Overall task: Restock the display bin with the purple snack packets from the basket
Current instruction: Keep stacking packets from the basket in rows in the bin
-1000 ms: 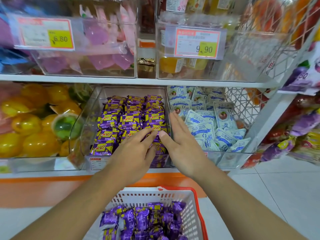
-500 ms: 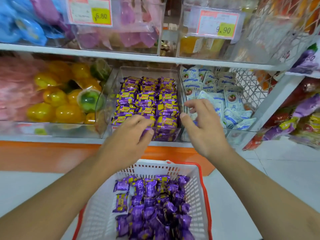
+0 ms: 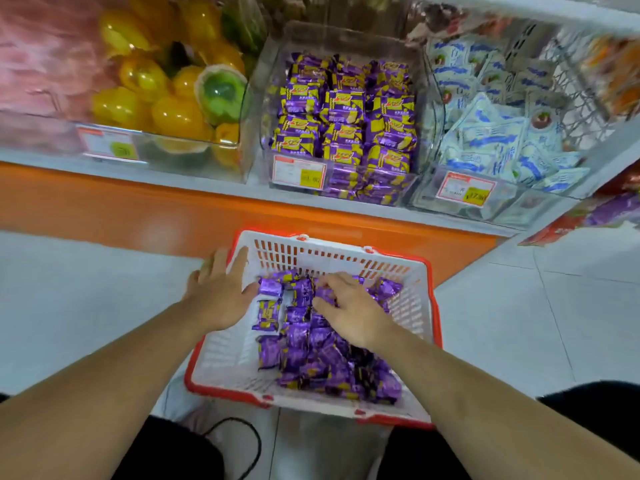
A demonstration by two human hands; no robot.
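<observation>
Both hands have dropped from the bin (image 3: 341, 188) to the basket (image 3: 419, 306) below it. Left hand (image 3: 221, 299) spread flat by the packets (image 3: 311, 355); right hand (image 3: 349, 306) curls onto them, grip unclear. Another load looks next.

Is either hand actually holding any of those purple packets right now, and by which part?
The right hand curls over the purple packets in the basket, but its grip cannot be told. The left hand holds nothing, fingers spread at the basket's edge.
</observation>
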